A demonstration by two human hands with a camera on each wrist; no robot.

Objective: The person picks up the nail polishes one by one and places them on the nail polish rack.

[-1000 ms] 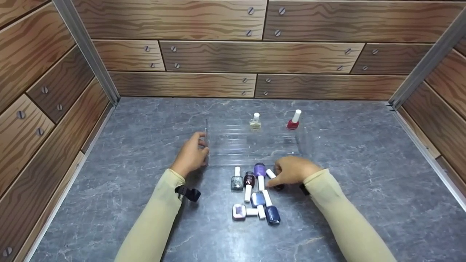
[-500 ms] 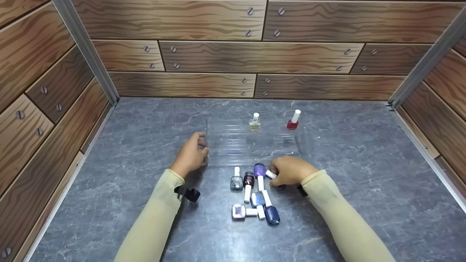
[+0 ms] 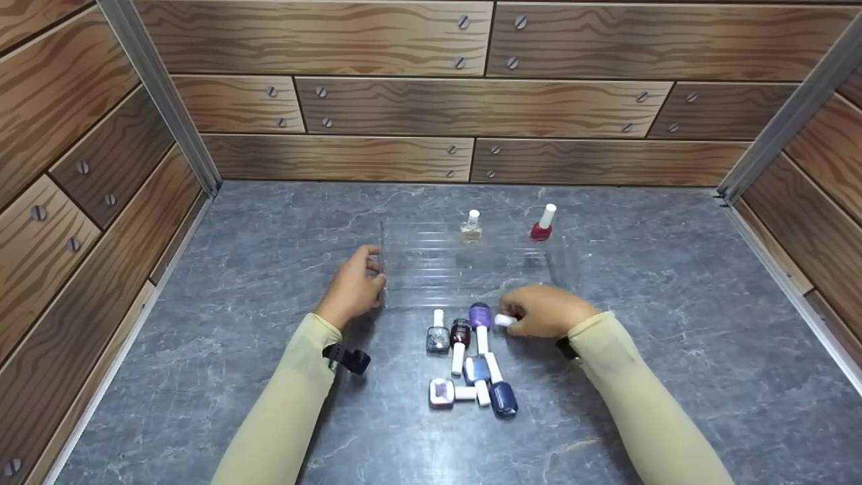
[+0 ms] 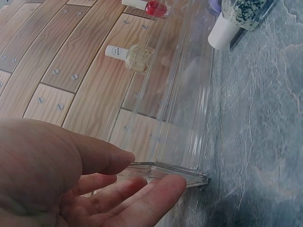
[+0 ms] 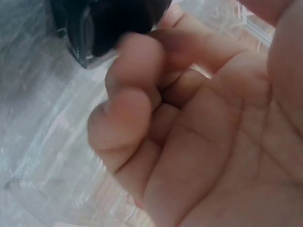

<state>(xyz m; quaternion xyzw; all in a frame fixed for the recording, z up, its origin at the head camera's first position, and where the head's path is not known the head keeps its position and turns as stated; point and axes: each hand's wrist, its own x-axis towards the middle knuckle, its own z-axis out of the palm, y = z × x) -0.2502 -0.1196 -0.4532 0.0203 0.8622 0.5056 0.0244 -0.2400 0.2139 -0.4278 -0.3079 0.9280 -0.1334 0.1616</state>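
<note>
Right hand (image 3: 544, 311) curls its fingers (image 5: 130, 90) round a dark white-capped polish bottle (image 5: 113, 23); left hand (image 3: 353, 286), fingers (image 4: 142, 198) loosely apart, touches the clear ridged plastic tray (image 3: 465, 266) on the grey marble tabletop (image 3: 673, 283).

The corner of a clear plastic ridged tray (image 4: 182, 118) is being touched by the straight fingers (image 4: 142, 198) of the left hand (image 4: 61, 179). A small pale yellow glass bottle (image 4: 135, 56) is being seen through the tray's wall.
</note>
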